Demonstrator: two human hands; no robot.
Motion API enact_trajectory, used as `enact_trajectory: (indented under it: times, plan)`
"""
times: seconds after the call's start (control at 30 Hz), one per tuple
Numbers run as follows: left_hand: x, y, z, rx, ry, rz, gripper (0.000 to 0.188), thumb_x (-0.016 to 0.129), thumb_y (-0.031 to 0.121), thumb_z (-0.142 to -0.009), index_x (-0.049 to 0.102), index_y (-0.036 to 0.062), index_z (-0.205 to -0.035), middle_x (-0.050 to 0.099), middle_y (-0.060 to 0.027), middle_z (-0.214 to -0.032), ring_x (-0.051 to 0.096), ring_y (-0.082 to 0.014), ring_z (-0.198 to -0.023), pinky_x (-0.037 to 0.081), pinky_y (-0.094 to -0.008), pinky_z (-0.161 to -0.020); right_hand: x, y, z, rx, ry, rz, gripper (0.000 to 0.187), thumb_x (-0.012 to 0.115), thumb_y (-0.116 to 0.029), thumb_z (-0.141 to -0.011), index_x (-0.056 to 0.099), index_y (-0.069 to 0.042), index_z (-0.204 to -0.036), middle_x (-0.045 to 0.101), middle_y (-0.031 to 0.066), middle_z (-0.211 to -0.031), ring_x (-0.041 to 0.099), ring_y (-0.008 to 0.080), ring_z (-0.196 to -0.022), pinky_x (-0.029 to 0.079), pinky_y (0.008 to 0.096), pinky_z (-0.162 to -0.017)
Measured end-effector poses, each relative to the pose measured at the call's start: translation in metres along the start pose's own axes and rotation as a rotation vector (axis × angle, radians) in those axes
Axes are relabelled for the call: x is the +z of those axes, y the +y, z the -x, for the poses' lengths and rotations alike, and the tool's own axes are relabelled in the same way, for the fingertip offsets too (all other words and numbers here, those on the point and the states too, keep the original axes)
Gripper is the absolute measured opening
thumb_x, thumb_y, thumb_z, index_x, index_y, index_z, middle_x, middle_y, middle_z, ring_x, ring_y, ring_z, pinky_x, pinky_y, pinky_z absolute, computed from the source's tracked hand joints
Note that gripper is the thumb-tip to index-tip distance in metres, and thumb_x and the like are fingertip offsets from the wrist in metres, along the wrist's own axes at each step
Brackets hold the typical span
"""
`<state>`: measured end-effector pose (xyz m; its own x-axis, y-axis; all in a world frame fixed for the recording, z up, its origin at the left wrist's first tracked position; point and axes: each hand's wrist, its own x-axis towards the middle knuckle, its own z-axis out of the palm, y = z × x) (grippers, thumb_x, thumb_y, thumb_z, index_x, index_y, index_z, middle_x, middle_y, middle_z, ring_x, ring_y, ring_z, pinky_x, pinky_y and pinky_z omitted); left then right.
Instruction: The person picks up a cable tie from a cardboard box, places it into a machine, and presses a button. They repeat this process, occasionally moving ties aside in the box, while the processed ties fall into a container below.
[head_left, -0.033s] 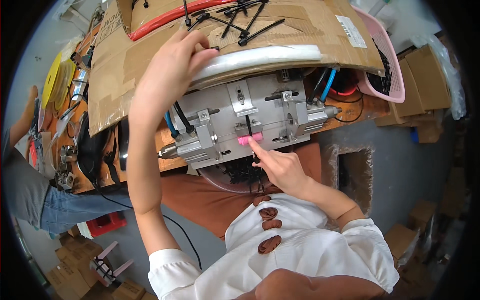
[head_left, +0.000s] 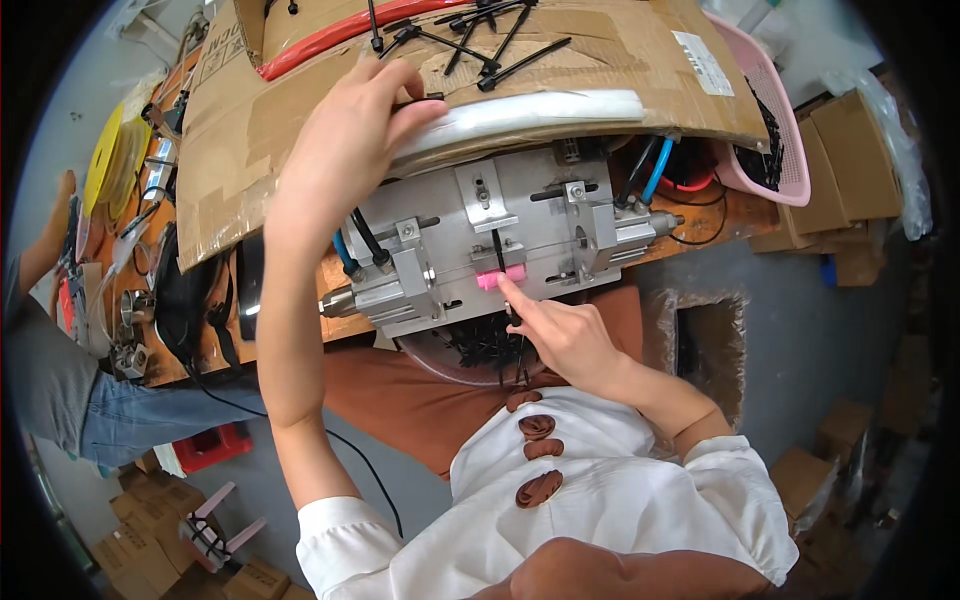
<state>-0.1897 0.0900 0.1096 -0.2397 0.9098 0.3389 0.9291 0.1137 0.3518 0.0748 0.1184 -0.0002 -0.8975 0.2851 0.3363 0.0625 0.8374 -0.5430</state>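
Observation:
At the front edge of the cardboard, my left hand (head_left: 350, 125) pinches a thin black part (head_left: 430, 98) between thumb and fingers; most of it is hidden. It looks like the thin black rods with heads (head_left: 490, 75) lying beyond it. My right hand (head_left: 565, 340) rests its index fingertip against a small pink block (head_left: 500, 276) on a metal fixture (head_left: 440, 220). A black strip (head_left: 498, 245) runs from the fixture's centre bracket to the block. The other right fingers curl under, with something dark (head_left: 512, 318) at their tips that I cannot make out.
A white tube-like roll (head_left: 540, 110) lines the cardboard's (head_left: 640, 50) front edge. Below the fixture, a clear bowl (head_left: 420, 358) of black parts sits at my lap. A pink basket (head_left: 795, 180) stands right. Another person's arm and leg (head_left: 140, 415) show at left.
My left hand has shifted slightly to the right along the cardboard edge, with the black part between its fingers. My right hand stays at the pink block.

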Motion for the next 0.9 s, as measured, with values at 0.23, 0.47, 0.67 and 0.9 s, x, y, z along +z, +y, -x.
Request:
enact_trajectory:
  times: [0.23,0.47,0.67,0.9]
  plan:
    - [0.001,0.013,0.016,-0.001,0.130,-0.101,0.028,0.066,0.028,-0.085,0.056,0.0020,-0.090,0.054,-0.0131,-0.084,0.055,-0.0302,-0.078,0.044,-0.0385,-0.072,-0.086,0.023,-0.125,-0.359,0.275,0.297,0.021,0.065,-0.006,-0.080,0.065,-0.003,-0.100,0.065,0.0114,-0.081,0.065,0.0260,-0.069,0.051,0.0350,-0.057]
    - [-0.006,0.020,0.041,-0.131,0.158,0.001,0.021,0.069,0.018,-0.082,0.058,0.0038,-0.093,0.054,-0.0106,-0.090,0.053,-0.0283,-0.087,0.044,-0.0376,-0.077,-0.059,0.043,-0.327,-0.614,-0.007,0.697,0.014,0.057,-0.009,-0.077,0.069,-0.003,-0.082,0.067,0.0165,-0.078,0.066,0.0330,-0.080,0.052,0.0401,-0.068]
    - [-0.014,0.009,0.055,-0.139,0.209,0.051,0.018,0.070,0.011,-0.079,0.059,0.0053,-0.093,0.054,-0.0090,-0.089,0.050,-0.0279,-0.087,0.043,-0.0378,-0.078,-0.079,0.048,-0.340,-0.581,-0.032,0.596,0.012,0.065,-0.007,-0.070,0.072,-0.008,-0.080,0.068,0.0155,-0.078,0.067,0.0328,-0.076,0.051,0.0419,-0.067]
    - [-0.008,0.004,0.053,-0.124,0.233,0.003,0.018,0.069,0.009,-0.079,0.061,0.0055,-0.095,0.057,-0.0079,-0.086,0.057,-0.0208,-0.085,0.044,-0.0310,-0.072,-0.062,0.036,-0.348,-0.310,-0.284,0.724,0.012,0.066,-0.009,-0.069,0.071,-0.003,-0.079,0.067,0.0205,-0.080,0.067,0.0342,-0.078,0.052,0.0411,-0.068]
